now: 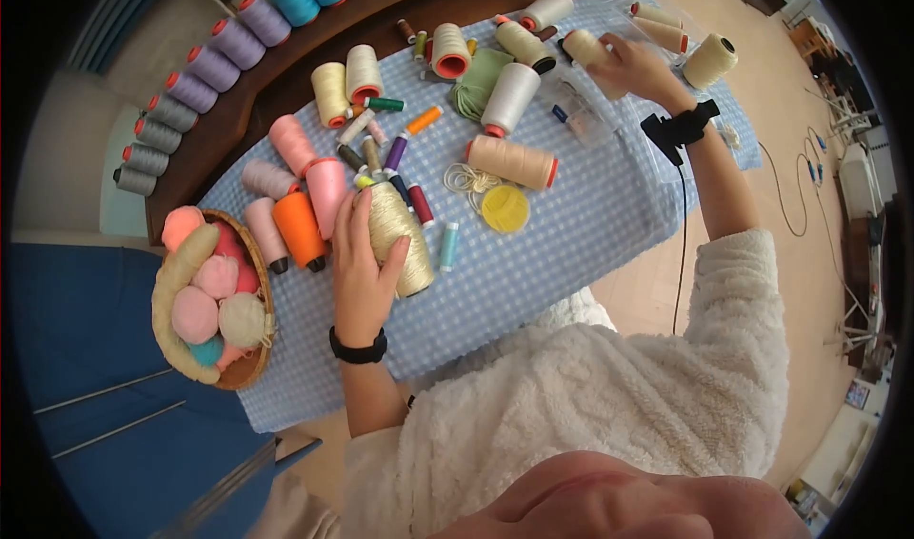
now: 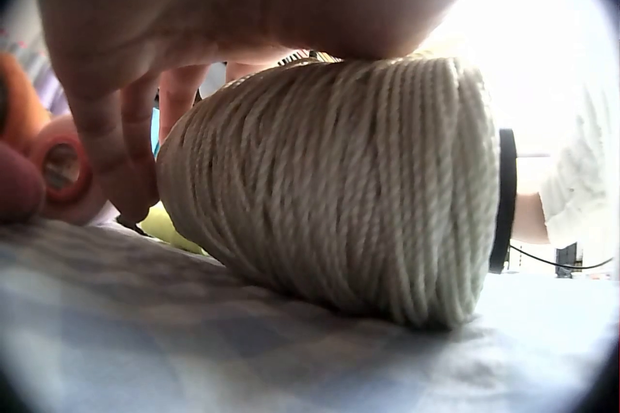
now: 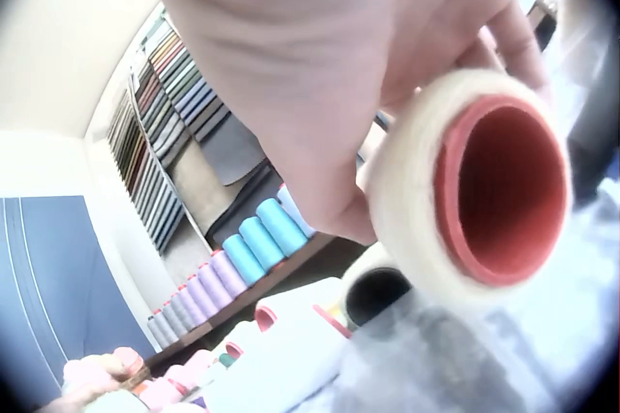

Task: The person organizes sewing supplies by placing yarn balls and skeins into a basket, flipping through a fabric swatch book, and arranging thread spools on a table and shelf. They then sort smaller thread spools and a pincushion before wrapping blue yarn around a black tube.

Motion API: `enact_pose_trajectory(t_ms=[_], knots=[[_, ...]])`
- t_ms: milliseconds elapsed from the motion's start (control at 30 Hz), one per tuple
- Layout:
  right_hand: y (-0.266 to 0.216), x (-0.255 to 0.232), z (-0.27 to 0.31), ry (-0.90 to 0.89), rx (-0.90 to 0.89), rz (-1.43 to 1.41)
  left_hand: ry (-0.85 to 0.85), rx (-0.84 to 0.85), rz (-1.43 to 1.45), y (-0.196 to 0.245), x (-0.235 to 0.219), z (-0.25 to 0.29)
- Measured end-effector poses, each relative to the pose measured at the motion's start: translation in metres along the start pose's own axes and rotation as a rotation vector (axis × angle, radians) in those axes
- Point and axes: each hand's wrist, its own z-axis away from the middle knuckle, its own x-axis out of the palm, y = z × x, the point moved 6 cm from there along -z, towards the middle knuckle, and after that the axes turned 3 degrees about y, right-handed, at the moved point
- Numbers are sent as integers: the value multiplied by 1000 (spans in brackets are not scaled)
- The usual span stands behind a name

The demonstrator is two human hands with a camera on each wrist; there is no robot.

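Observation:
On the checked cloth, a thick spool of cream cord [image 1: 401, 239] lies on its side. My left hand [image 1: 360, 258] holds it, fingers along its left side and thumb over its lower part. The left wrist view shows the twisted cord [image 2: 339, 190] close up, with the palm over it and a black end at right. At the back right, my right hand [image 1: 633, 68] grips a cream thread cone [image 1: 584, 49]. Its hollow red core [image 3: 509, 190] faces the right wrist camera. Below that hand is a clear plastic box [image 1: 586, 115] with small items inside.
A wicker basket [image 1: 259, 253] of yarn balls stands at left. Pink and orange cones [image 1: 300, 229], small coloured spools and a peach cone [image 1: 514, 161] lie across the cloth [image 1: 495, 287]. Purple, grey and blue cones [image 1: 238, 44] line the dark shelf behind. A yellow disc [image 1: 505, 209] lies near string.

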Motion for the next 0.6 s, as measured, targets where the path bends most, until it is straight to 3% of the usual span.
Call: enact_pose_trajectory(t_ms=[67,167,333,433,500,567,600], knots=[[-9,-7,1,91,-53,-95,11,21,-7,0,0,1],[-49,-14,14,37,-101,-126,19,22,-10,-2,1,1],[-87,14,42,-111,-136,-33,28,33,20,0,1,1],[-96,20,53,76,-279,-142,28,31,17,0,1,3],[-120,6,67,268,-362,-70,30,38,3,-2,2,2],[-151,-9,79,382,-446,-85,41,48,19,-3,3,2],[-169,-9,90,357,-533,-53,48,52,19,-4,3,2]])
